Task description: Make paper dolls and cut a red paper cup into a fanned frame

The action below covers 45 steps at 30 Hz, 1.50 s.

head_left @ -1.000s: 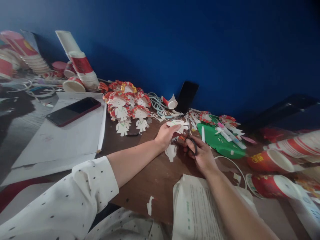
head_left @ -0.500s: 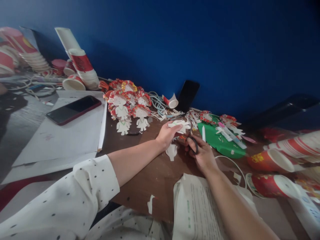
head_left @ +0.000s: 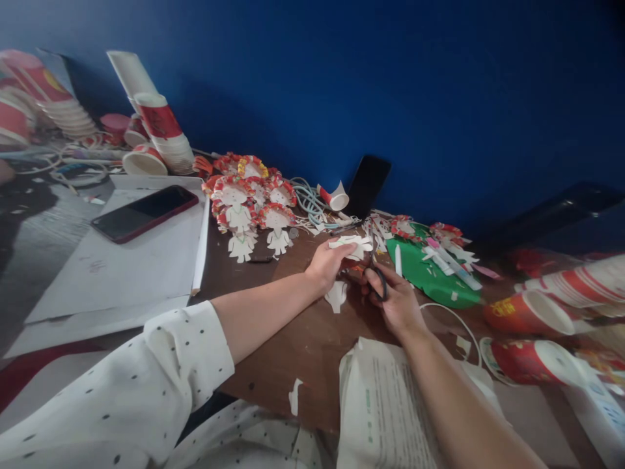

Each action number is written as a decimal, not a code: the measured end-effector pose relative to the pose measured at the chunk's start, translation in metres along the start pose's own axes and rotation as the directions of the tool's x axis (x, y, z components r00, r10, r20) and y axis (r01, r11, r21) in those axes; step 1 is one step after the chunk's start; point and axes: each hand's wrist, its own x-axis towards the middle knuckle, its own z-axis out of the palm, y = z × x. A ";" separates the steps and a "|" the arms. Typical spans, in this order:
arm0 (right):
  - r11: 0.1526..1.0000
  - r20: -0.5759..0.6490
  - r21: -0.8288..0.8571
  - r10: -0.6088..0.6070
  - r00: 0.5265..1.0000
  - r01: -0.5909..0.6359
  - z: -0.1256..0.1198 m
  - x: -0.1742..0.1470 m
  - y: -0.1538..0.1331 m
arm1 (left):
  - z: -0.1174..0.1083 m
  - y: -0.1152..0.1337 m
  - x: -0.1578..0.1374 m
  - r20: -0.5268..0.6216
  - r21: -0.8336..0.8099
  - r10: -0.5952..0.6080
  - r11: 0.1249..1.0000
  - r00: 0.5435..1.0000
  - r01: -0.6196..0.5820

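Between thumb and fingers, my left hand (head_left: 326, 264) pinches a white paper cutout (head_left: 359, 245) with a reddish part under it. My right hand (head_left: 396, 301) has its fingers through the black handles of a pair of scissors (head_left: 381, 284), whose blades point up at the cutout's right edge. Whether the blades are closed on the paper is too small to tell. Below the hands a second white paper piece (head_left: 336, 296) lies on the brown table (head_left: 283, 345). Finished-looking paper dolls (head_left: 239, 218) with red curled hair are heaped left of my left hand.
A phone (head_left: 145, 213) lies on a white box lid (head_left: 122, 273) at left. Another phone (head_left: 370, 184) leans on the blue wall. Right are a green sheet (head_left: 446, 286) with pens and dolls, and paper cups (head_left: 532, 312). A printed paper bag (head_left: 378, 404) lies in front.
The cutout in my left hand has tilted slightly by the scissors. Otherwise both hands stay in nearly the same place.
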 end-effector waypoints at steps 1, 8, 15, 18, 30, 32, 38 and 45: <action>1.000 -0.001 0.003 0.001 1.000 -0.001 0.000 0.000 0.000 | 0.000 0.000 0.000 -0.006 -0.003 -0.007 1.000 1.000 0.007; 1.000 0.002 0.015 -0.001 1.000 0.001 -0.001 0.001 0.003 | 0.002 0.001 -0.002 -0.030 -0.032 -0.062 0.998 0.998 0.061; 1.000 -0.008 -0.021 -0.004 1.000 0.004 0.002 -0.002 -0.003 | 0.004 0.001 -0.004 -0.018 -0.037 -0.075 0.997 0.997 0.074; 0.999 -0.028 -0.046 -0.008 1.000 0.006 0.004 -0.003 -0.006 | 0.003 0.001 -0.004 -0.003 -0.025 -0.083 0.996 0.997 0.083; 1.000 -0.031 -0.019 -0.022 0.999 0.021 0.001 -0.001 -0.002 | 0.004 0.002 -0.009 0.154 0.124 -0.152 0.983 0.976 0.134; 0.999 -0.023 -0.023 -0.022 1.000 0.021 -0.001 0.000 0.000 | 0.005 0.003 -0.011 0.207 0.163 -0.179 0.976 0.962 0.146; 0.999 -0.004 -0.024 -0.021 1.000 0.021 -0.003 0.000 0.003 | 0.009 0.007 -0.016 0.232 0.229 -0.234 0.957 0.944 0.181; 0.999 0.005 0.032 0.003 1.000 -0.003 -0.002 -0.001 0.002 | 0.008 0.006 -0.015 0.230 0.230 -0.227 0.958 0.946 0.174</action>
